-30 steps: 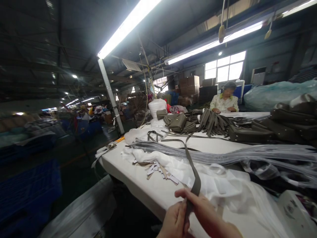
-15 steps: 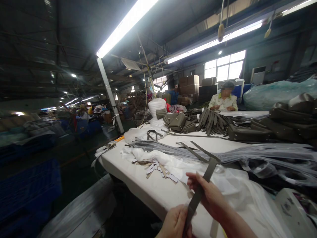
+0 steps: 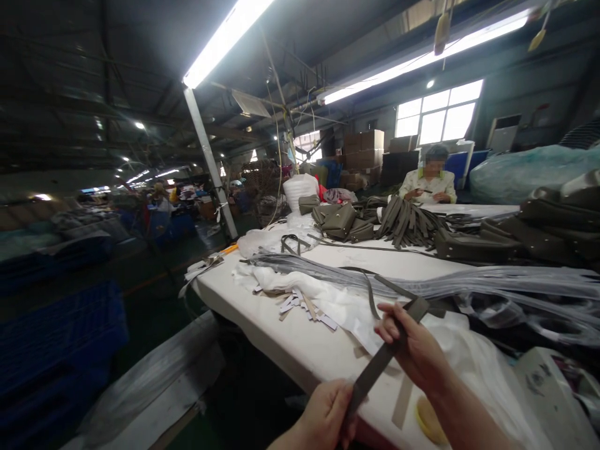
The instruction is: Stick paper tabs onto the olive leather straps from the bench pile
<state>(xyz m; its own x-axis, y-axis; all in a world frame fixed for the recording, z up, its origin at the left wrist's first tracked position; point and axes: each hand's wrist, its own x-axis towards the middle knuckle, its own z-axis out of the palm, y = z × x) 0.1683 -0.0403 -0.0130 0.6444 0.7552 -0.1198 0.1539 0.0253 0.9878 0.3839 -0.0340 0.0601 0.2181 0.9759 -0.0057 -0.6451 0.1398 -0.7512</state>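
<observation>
A dark olive strap (image 3: 375,373) runs slantwise between my hands, over the near part of the table. Its lower end is in my left hand (image 3: 327,409), with thumb and fingers closed on it. Farther up, my right hand (image 3: 415,344) has its fingers curled round the strap. Past the right hand the strap folds over, and a thinner length loops back across clear plastic-wrapped strips (image 3: 323,270). Small paper and strap offcuts (image 3: 304,306) lie left of the right hand, beside crumpled white sheeting (image 3: 276,281). Below the right wrist sits a round yellow object (image 3: 429,420), partly hidden.
Olive bags (image 3: 340,222) and a bundle of straps (image 3: 407,222) are heaped at the white table's (image 3: 262,312) far side. A co-worker (image 3: 429,181) sits behind them. A pale machine or box (image 3: 548,394) stands at right; blue pallets (image 3: 60,350) are at left.
My right hand has moved up along the strap, away from my left hand. The loose loop of strap has swung. The camera view has shifted slightly.
</observation>
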